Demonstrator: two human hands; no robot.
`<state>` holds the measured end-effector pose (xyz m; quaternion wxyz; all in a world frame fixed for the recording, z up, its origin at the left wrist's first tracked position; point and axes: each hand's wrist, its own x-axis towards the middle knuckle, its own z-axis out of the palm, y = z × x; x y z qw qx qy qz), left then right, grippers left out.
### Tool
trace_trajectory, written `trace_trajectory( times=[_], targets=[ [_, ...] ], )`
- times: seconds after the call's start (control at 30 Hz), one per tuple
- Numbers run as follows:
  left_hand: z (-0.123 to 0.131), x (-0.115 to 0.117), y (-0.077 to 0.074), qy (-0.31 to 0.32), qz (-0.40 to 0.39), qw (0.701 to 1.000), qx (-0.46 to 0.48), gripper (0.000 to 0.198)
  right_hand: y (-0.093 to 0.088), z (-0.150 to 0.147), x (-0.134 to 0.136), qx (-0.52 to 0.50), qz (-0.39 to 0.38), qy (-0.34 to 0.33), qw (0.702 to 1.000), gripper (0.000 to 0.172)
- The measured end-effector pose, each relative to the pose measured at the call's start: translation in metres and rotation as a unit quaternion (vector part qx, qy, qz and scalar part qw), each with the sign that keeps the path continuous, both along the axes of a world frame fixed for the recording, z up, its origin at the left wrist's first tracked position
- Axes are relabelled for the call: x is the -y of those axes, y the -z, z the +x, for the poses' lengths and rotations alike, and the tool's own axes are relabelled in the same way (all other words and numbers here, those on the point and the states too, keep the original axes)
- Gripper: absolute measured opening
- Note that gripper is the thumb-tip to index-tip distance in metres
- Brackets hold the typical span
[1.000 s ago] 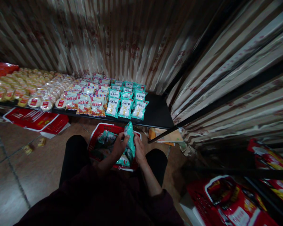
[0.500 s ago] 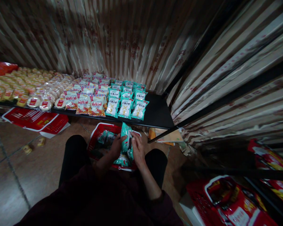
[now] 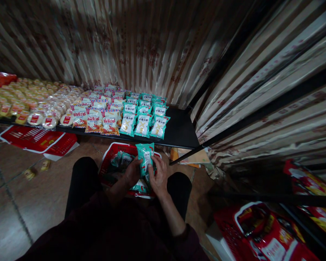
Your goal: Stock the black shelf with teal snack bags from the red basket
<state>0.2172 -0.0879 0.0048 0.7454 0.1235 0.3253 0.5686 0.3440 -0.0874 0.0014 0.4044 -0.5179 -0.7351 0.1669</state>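
Note:
Between my two hands is a teal snack bag (image 3: 145, 156), held above a red basket (image 3: 106, 159). My left hand (image 3: 132, 172) grips its left edge, fingers partly hidden behind it. On the other side my right hand (image 3: 158, 176) closes on the bag, thumb across its front. More teal snack bags (image 3: 125, 158) lie in the basket, which stands on the floor between my knees. Beyond it, on a low black shelf (image 3: 179, 127), matching teal bags (image 3: 143, 125) stand upright in rows.
Left of the teal rows are orange-and-white snack bags (image 3: 110, 121), round wrapped cakes (image 3: 49, 121) and yellow packets (image 3: 5, 108). Two small packets (image 3: 29, 174) lie on the floor. A black post slants at the shelf's right end. Another red basket (image 3: 241, 214) with red packages sits lower right.
The teal bag has been turned so that its broad face shows, and my right thumb now lies across it. The view has shifted slightly.

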Motion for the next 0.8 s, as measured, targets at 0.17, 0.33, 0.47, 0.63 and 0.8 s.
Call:
trace_trajectory(
  times=[0.17,0.33,0.47,0.63,0.8],
  targets=[
    [0.004,-0.002,-0.004,0.012,0.012,1.000,-0.004,0.039,-0.004,0.001,0.002,0.032,0.025,0.025,0.999,0.036],
    [0.008,-0.004,-0.002,0.019,-0.009,1.000,-0.003,0.038,-0.006,0.004,0.004,0.050,0.032,0.022,0.998,0.039],
    [0.012,-0.005,-0.004,0.028,-0.015,0.999,0.011,0.039,-0.007,0.009,0.006,0.054,0.015,0.021,0.998,0.043],
    [0.019,-0.008,-0.010,0.030,0.000,0.999,0.035,0.041,-0.002,0.016,0.008,0.044,-0.012,0.016,0.999,0.053],
    [0.028,-0.011,-0.018,0.031,0.015,0.999,0.017,0.043,0.005,0.020,0.008,-0.016,-0.072,0.017,0.997,0.065]
  ],
)
